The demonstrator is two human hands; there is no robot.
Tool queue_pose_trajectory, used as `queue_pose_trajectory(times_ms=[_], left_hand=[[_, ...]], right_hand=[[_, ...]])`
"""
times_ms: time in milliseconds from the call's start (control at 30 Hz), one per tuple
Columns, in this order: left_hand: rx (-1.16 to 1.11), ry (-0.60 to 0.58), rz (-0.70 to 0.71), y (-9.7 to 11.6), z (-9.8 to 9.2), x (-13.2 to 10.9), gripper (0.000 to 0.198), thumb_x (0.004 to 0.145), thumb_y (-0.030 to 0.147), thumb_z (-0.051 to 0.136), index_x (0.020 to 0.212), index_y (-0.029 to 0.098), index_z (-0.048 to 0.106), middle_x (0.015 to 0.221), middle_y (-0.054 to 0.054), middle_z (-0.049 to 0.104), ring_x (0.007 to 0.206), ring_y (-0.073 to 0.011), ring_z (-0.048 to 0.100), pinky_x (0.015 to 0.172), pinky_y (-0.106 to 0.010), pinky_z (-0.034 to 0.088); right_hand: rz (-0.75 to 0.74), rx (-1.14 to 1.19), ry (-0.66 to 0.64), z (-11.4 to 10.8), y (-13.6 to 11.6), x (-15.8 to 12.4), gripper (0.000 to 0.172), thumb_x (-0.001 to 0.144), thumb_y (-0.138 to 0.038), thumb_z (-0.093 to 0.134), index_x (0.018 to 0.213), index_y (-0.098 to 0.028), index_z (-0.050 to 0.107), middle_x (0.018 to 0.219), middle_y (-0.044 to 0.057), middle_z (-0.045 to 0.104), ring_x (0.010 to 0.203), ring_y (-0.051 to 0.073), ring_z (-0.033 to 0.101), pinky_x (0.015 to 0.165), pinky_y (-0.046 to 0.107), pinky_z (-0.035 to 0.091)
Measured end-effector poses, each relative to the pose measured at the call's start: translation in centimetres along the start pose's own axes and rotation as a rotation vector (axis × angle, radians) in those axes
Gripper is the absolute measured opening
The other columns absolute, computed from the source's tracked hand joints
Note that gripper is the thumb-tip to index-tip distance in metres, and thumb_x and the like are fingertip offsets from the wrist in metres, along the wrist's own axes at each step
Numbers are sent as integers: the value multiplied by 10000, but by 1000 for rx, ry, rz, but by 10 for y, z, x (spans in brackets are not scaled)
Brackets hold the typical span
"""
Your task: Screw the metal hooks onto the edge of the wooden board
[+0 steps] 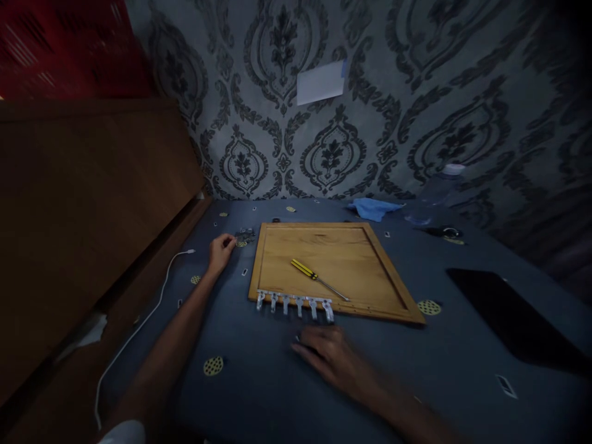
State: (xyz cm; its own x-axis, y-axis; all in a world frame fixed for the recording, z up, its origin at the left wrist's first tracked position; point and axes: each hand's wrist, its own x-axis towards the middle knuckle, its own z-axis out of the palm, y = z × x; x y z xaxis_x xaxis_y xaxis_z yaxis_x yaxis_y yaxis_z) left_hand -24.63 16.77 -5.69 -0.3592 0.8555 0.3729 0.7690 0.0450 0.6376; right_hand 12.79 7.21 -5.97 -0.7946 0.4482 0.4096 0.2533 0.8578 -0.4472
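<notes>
A wooden board (370,271) with a raised frame lies flat on the blue cloth. Along its near edge a metal hook rail (295,303) with several hooks is fixed. A yellow-and-black screwdriver (317,279) rests on the board. My left hand (221,250) reaches out to the board's far left corner, fingers curled beside a small pile of metal bits (245,235). My right hand (330,357) lies low on the cloth just in front of the hook rail, fingers stretched out and a little blurred.
A white cable (139,327) runs along the left side by a wooden panel (83,203). A blue cloth rag (374,208), a clear plastic bottle (437,191) and a dark tool (444,233) sit at the back right. A black flat object (509,320) lies at right.
</notes>
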Motion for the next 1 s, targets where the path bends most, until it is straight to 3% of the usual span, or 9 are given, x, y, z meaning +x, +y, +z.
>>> queue_pose_trajectory(times_ms=[133,400,567,767,933,1000], left_hand=[[-41,-1,28,4,-6,-9,241,934,328,618,788,161,713,694,11,656,707,-162,623,656,-254,479],[38,95,10,12,-5,11,184,886,264,638,1040,200,715,861,-34,719,822,-209,654,754,-290,474],[108,43,0,9,-1,22,52,899,204,676,901,218,726,911,-51,736,903,-229,674,804,-322,510],[103,-53,4,1,-6,21,366,1016,406,666,1283,158,636,1260,-97,669,1060,-226,692,906,-440,613],[85,-37,47,5,-14,12,159,946,235,669,1079,165,720,945,-48,739,882,-199,692,824,-336,570],[82,-11,62,10,-16,4,172,910,187,633,1055,182,726,894,-45,745,867,-210,688,803,-315,544]], right_hand=[[-7,11,-5,-3,-2,2,612,1122,-480,252,746,-197,644,647,22,660,591,136,657,597,261,420],[-1,18,13,-4,-3,2,592,1122,-468,284,748,-202,657,642,21,662,589,138,648,590,262,422],[10,19,-1,-3,-2,1,585,1120,-472,296,751,-200,659,647,21,664,600,139,648,598,263,427],[17,43,2,-2,0,0,575,1119,-474,306,736,-198,634,650,17,659,587,133,651,600,260,427],[32,35,-32,-3,0,1,591,1117,-493,289,734,-202,633,643,17,651,589,140,641,599,267,415],[45,26,-43,-3,1,2,590,1114,-502,296,728,-204,629,646,17,651,592,141,637,603,268,412]])
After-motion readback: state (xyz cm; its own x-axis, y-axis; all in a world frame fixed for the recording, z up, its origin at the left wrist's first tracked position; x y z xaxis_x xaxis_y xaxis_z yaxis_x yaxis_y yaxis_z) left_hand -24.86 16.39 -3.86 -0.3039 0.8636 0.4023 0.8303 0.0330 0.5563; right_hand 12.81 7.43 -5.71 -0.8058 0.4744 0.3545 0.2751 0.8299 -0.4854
